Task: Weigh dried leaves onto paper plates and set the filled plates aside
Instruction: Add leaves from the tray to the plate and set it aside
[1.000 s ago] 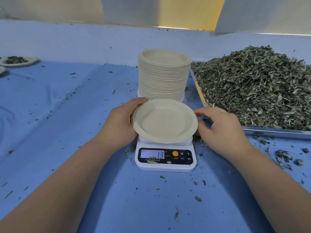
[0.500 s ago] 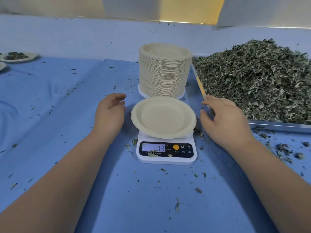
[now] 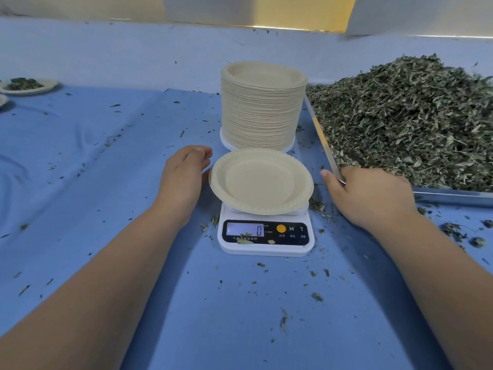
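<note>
Right hand (image 3: 373, 194) has reached dried leaves (image 3: 405, 121), fingers hidden; left hand (image 3: 181, 180), fingers (image 3: 198, 154) relaxed, flanks round plate (image 3: 261, 180).

Wrinkled blue cloth (image 3: 240, 316) over the table, yellow panel (image 3: 306, 9) behind, white board (image 3: 426, 14) at right

1. Empty paper plate (image 3: 260, 181): beige, upright, on white scale (image 3: 265, 236); display reads 0.
2. Plate stack (image 3: 262, 108): tall, just behind scale.
3. Dried leaves (image 3: 405, 116): green-grey heap in metal tray (image 3: 453, 194), right.
4. Filled plate (image 3: 26, 85): far left on desk (image 3: 106, 182).
</note>
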